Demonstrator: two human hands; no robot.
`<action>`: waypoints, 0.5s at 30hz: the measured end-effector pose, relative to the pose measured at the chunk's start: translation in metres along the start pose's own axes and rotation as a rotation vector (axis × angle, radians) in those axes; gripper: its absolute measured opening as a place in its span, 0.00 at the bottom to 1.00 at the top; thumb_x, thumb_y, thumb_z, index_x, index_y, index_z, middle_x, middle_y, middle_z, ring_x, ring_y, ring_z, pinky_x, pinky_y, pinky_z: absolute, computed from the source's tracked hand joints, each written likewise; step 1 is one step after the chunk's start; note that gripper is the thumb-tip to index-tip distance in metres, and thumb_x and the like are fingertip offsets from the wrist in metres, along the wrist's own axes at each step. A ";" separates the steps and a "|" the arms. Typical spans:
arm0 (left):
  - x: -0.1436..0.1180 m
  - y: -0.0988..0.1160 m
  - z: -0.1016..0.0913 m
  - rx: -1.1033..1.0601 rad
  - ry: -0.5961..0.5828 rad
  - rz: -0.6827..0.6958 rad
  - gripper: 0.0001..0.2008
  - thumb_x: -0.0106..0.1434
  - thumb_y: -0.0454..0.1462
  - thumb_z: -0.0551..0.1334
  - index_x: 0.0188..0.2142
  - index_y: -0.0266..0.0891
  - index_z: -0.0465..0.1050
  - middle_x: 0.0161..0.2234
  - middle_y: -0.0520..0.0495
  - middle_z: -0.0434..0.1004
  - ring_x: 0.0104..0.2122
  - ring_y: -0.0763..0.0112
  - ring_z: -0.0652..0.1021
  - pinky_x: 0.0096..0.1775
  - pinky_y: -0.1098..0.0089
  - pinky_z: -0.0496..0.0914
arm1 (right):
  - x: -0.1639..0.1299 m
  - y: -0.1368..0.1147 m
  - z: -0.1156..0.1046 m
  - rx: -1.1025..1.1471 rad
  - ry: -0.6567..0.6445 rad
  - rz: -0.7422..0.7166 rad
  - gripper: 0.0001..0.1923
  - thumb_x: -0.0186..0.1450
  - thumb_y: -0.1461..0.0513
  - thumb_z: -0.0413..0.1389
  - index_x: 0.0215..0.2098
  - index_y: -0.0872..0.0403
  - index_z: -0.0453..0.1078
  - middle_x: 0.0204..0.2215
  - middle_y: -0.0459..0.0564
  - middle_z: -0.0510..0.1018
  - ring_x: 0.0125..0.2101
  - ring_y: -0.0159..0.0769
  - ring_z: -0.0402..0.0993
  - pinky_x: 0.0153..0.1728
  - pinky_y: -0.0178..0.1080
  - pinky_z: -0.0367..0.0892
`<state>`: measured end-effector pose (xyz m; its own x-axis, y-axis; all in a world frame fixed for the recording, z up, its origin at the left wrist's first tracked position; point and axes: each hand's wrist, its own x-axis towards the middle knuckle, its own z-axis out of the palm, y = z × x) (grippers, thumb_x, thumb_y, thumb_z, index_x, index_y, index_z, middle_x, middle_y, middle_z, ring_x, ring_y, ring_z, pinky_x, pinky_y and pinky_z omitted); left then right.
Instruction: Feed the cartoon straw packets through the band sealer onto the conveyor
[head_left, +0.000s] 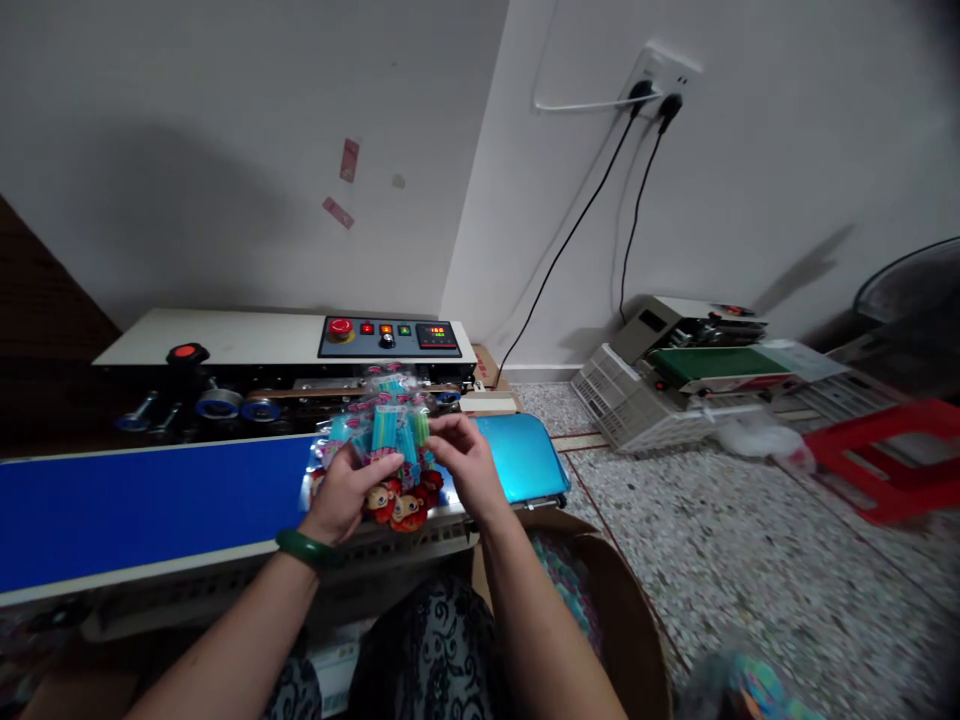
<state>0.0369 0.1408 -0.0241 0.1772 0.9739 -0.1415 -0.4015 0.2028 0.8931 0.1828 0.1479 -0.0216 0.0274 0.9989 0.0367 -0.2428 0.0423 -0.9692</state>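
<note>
A person sits before a band sealing machine [285, 345], both hands raised over the right end of its blue conveyor belt [150, 505]. The left hand [346, 495], with a green bangle [307, 548] on its wrist, grips a clear packet [396, 450] of turquoise sticks with a cartoon picture at its lower end. The right hand [466, 455] pinches the packet's upper right edge between thumb and fingers.

The step in hand looks like squaring the packet's open top. The next move probably calls for laying it flat on the belt with its mouth toward the sealing rollers.

The control panel [390, 337] shows a red stop button and a lit display, too small to read. The packet's pink print is illegible. A second sealer [675, 365] stands on the floor at the right.
</note>
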 end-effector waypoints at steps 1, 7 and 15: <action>0.000 0.000 0.002 -0.001 0.010 0.004 0.16 0.47 0.36 0.66 0.37 0.35 0.73 0.35 0.43 0.78 0.37 0.58 0.77 0.40 0.61 0.70 | -0.001 0.004 0.002 -0.025 0.050 -0.038 0.10 0.49 0.59 0.60 0.27 0.53 0.66 0.31 0.45 0.74 0.32 0.31 0.69 0.33 0.32 0.65; 0.002 -0.003 0.006 -0.051 0.131 -0.003 0.15 0.44 0.36 0.68 0.34 0.34 0.72 0.29 0.47 0.78 0.30 0.63 0.78 0.38 0.62 0.71 | -0.001 0.018 -0.007 0.044 0.386 -0.136 0.11 0.56 0.54 0.53 0.29 0.51 0.59 0.20 0.39 0.67 0.20 0.26 0.65 0.24 0.30 0.62; 0.004 0.002 -0.006 -0.056 0.150 0.007 0.14 0.43 0.35 0.69 0.31 0.36 0.73 0.28 0.50 0.78 0.28 0.67 0.77 0.34 0.67 0.72 | 0.028 0.020 -0.079 -0.078 0.468 0.255 0.13 0.44 0.62 0.59 0.28 0.53 0.64 0.17 0.41 0.72 0.16 0.29 0.67 0.18 0.31 0.62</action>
<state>0.0316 0.1452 -0.0250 0.0397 0.9788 -0.2009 -0.4525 0.1968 0.8698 0.2555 0.1751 -0.0590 0.4101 0.8621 -0.2976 -0.2260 -0.2201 -0.9489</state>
